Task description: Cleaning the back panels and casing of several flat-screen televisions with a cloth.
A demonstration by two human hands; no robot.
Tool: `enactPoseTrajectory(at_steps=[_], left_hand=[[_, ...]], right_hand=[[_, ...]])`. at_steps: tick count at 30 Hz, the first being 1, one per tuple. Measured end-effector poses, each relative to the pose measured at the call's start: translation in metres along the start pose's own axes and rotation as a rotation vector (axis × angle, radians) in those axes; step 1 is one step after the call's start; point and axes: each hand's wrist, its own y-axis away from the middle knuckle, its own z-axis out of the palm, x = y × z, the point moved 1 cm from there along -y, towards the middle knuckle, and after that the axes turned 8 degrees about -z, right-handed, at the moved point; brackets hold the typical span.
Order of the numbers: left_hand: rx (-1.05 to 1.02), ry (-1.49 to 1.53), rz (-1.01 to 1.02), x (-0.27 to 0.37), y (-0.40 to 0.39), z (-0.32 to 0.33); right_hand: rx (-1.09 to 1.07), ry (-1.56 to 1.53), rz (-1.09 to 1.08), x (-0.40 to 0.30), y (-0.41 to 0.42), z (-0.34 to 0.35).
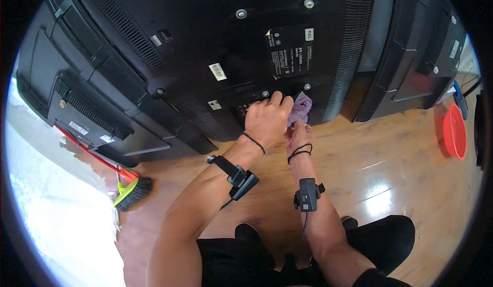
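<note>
Before me stands a large black TCL television (185,28), its back panel facing me, with vents, screws and labels. My right hand (301,133) grips a bunched purple cloth (300,107) at the lower part of that panel. Beside the cloth, my left hand (268,117) rests low on the panel with curled fingers, close to a row of ports (242,110). Its fingertips are hidden, so whether it holds anything does not show.
More black televisions stand at the left (111,94) and right (408,55). A broom (134,194) with a yellow-green head lies on the wooden floor (346,163) at left. A red plastic basin (454,133) is at far right.
</note>
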Motion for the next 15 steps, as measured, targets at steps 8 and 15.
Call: enactPoseTrajectory(at_steps=[8,15], left_hand=[[0.012,0.007,-0.072,-0.044,0.027,-0.020],[0.093,-0.026,-0.177,-0.084,0.055,-0.052]], right_hand=[[-0.114,0.019,0.076,0.046,0.021,0.014],[-0.291,0.012,0.136,0.078,0.057,0.050]])
